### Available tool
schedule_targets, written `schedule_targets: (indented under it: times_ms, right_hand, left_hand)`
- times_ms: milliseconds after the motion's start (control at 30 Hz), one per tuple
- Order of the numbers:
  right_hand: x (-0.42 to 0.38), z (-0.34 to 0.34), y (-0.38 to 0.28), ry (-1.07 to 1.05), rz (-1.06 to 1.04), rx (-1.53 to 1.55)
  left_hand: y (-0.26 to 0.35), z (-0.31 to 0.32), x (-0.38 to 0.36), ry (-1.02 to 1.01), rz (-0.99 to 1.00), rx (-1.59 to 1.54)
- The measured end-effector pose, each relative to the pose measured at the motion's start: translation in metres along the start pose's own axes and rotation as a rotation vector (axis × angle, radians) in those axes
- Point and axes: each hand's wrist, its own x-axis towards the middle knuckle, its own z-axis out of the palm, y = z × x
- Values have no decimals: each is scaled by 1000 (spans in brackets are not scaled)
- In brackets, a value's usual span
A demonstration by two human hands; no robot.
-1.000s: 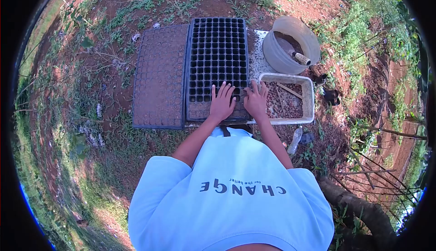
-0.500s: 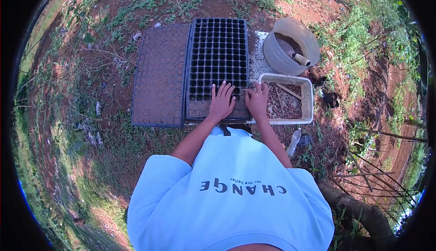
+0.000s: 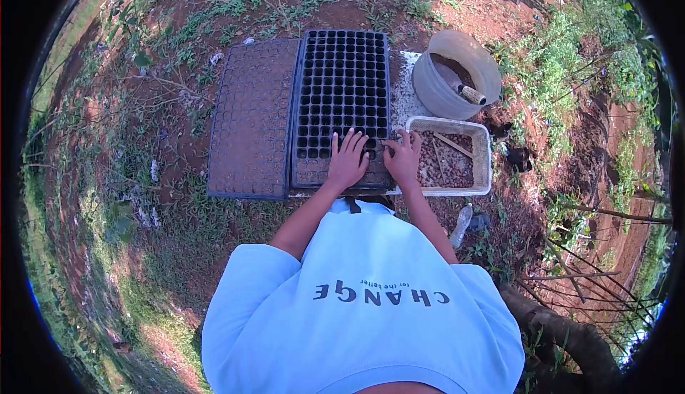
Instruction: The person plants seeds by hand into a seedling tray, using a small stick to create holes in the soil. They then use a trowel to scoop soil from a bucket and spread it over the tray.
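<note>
A black seedling tray (image 3: 344, 84) lies in front of me, its upper cells empty and its nearest rows filled with soil. Spread out flat over the near part of this tray is my left hand (image 3: 348, 163), holding nothing. At the tray's right edge, my right hand (image 3: 404, 159) is bent with its fingertips together on the edge; whatever is between them is too small to make out. Beside the right hand stands a white rectangular tub (image 3: 489, 159) holding small brown pieces and thin sticks.
A soil-filled tray (image 3: 253, 119) lies to the left. Behind the tub stands a round translucent basin (image 3: 446, 91) holding soil and a patterned cylindrical object (image 3: 473, 95). A plastic bottle (image 3: 462, 225) lies below the tub. Branches (image 3: 571, 333) are at the lower right.
My right hand has shifted very slightly at the tray's edge. My left hand stays in nearly the same place.
</note>
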Motion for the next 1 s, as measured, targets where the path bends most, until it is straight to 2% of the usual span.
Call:
schedule_targets:
  times_ms: [567, 667, 1000]
  right_hand:
    - [-2, 0, -4, -38, -40, -142]
    - [-1, 5, -2, 19, -26, -72]
    - [-3, 3, 2, -17, -32, -88]
  left_hand:
    - [-1, 0, 0, -3, -4, -1]
    - [-1, 0, 0, -4, -10, -13]
    - [-1, 0, 1, -5, -7, 8]
